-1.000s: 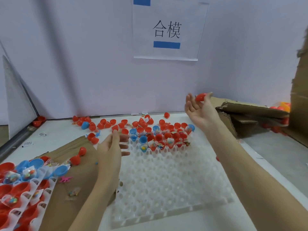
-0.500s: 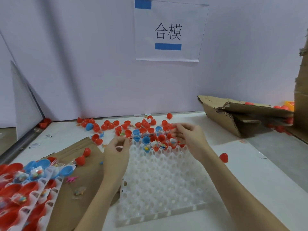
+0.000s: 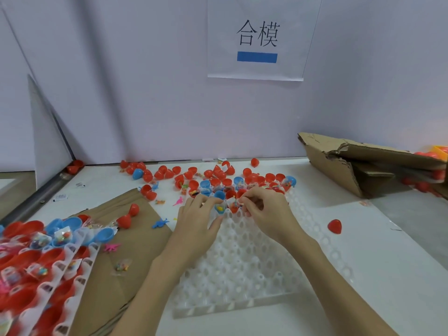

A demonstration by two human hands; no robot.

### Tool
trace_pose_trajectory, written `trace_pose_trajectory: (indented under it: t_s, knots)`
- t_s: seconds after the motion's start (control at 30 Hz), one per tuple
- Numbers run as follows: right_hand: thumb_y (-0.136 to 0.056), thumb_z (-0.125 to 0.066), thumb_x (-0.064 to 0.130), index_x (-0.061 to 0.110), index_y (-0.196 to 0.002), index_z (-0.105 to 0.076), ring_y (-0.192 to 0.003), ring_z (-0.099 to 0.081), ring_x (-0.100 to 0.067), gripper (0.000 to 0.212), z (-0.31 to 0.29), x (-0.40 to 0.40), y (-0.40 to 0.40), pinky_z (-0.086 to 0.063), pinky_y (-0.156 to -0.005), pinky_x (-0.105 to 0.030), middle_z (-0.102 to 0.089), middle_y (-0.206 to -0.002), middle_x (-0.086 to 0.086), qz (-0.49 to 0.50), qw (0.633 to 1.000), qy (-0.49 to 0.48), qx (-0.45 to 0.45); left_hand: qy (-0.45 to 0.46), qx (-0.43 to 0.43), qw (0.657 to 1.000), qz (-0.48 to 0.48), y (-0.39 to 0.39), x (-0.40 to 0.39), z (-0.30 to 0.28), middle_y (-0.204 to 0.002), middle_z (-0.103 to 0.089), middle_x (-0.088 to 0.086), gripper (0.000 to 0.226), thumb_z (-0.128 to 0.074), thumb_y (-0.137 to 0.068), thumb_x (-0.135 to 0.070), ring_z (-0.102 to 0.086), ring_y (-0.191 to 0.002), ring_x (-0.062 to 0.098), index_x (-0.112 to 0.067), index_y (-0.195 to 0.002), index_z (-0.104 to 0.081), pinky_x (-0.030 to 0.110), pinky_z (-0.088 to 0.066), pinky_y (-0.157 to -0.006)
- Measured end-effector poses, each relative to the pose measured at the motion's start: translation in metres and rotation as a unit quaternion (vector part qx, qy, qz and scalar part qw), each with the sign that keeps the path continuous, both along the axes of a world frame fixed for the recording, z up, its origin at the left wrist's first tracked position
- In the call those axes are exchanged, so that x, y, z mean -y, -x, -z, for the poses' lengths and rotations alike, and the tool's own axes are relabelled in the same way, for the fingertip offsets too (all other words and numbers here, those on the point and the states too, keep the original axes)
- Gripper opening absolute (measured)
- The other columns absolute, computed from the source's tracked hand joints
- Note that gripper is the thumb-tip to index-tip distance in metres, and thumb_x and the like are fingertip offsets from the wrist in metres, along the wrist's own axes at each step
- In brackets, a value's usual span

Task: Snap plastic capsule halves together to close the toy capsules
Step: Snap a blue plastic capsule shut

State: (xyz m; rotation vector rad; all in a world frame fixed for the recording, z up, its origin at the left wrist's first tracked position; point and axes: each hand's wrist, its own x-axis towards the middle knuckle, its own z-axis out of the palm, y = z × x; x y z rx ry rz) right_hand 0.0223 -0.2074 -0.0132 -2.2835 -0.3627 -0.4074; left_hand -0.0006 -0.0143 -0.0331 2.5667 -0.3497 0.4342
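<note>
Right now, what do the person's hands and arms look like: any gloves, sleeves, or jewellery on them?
Both are bare. The left hand and right hand wear no gloves, and no rings show on the fingers that are visible. Both forearms are uncovered down to the bottom of the frame, with no sleeve cuff in view. Neither wrist carries a watch, band or bracelet. No markings or tape appear on either arm.

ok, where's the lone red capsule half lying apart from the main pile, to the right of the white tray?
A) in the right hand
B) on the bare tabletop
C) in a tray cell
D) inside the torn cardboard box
B: the lone red capsule half sits by itself on the bare white tabletop, right of the white tray and clear of the right hand.
</note>
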Motion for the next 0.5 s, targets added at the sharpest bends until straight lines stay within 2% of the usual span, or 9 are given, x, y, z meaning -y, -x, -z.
trace_pose_trajectory:
  t_s: [0.17, 0.3, 0.43, 0.5]
  knots:
    - [-0.100, -0.062, 0.021, 0.018, -0.106, -0.074, -0.075, -0.064, -0.002, 0.013, 0.000, -0.003, -0.001, -0.048, -0.070, -0.006, -0.064, -0.081, 0.016, 0.012, 1.000, 0.006, 0.005, 0.012, -0.003, 1.000, -0.018, -0.004, 0.005, -0.004, -0.115, -0.056, -0.010, 0.026, -0.059, -0.103, -0.033, -0.046, -0.110, 0.011, -0.028, -0.129, -0.061, 0.023, -0.026, -0.097]
    - [-0.100, -0.062, 0.021, 0.017, -0.106, -0.074, -0.075, -0.064, -0.003, 0.014, -0.001, -0.003, 0.001, -0.050, -0.071, -0.008, -0.065, -0.081, 0.013, 0.009, 1.000, 0.008, 0.011, -0.002, -0.018, 0.999, -0.038, -0.007, 0.010, -0.009, -0.110, -0.061, -0.007, 0.022, -0.064, -0.096, -0.029, -0.056, -0.106, 0.015, -0.028, -0.118, -0.061, 0.036, -0.040, -0.101]
    - [-0.100, -0.062, 0.020, 0.017, -0.105, -0.074, -0.074, -0.064, -0.002, 0.013, -0.002, -0.004, 0.001, -0.049, -0.072, -0.008, -0.064, -0.081, 0.015, 0.008, 1.000, 0.009, 0.017, 0.009, 0.001, 0.997, -0.070, -0.008, 0.017, -0.011, -0.099, -0.065, -0.006, 0.019, -0.071, -0.091, -0.030, -0.058, -0.099, 0.015, -0.028, -0.109, -0.065, 0.030, -0.039, -0.095]
    - [-0.100, -0.062, 0.020, 0.017, -0.104, -0.074, -0.074, -0.064, -0.003, 0.013, -0.002, -0.005, 0.002, -0.051, -0.072, -0.009, -0.064, -0.079, 0.015, 0.005, 1.000, 0.009, 0.020, 0.026, 0.013, 0.996, -0.081, -0.009, 0.019, -0.010, -0.097, -0.066, -0.005, 0.017, -0.076, -0.089, -0.029, -0.059, -0.096, 0.015, -0.027, -0.105, -0.069, 0.033, -0.044, -0.097]
